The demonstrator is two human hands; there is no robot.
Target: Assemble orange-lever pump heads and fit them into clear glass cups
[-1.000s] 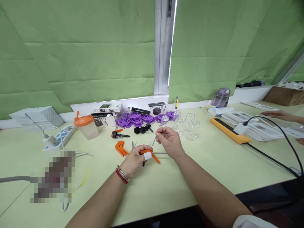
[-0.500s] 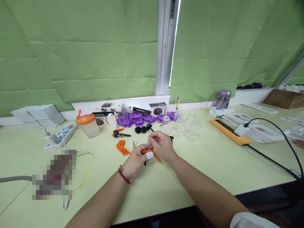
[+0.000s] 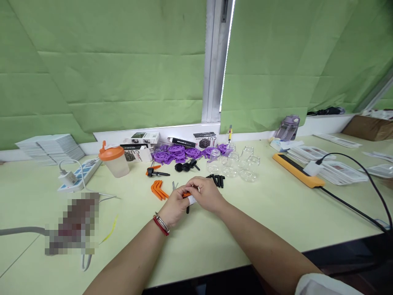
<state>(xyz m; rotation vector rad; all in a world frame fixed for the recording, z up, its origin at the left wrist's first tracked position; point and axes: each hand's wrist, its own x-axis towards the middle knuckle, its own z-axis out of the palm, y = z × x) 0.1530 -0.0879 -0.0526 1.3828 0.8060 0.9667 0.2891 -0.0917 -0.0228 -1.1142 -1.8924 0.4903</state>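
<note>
We see the orange piece between the two hands, above the near part of the bench. The left hand has its fingers closed around this piece, and a white wrap is on its thumb. Below this hand a black end comes out; we cannot tell if it is joined to the orange piece. The right hand bends its fingers inward and brings the tips to the same place. How far they are closed, and whether they pinch something small, we cannot tell.

We judge that the orange piece is light and rather stiff, probably of plastic, so it should not bend much or break easily. Its surface may be smooth and a little slippery. We think it is best to hold it firmly by its wide sides, as the left hand seems to do, leaving the top free for the other fingers. The loose metal pins beside the orange bent pieces look thin and hard; we would take them near one end.
</note>
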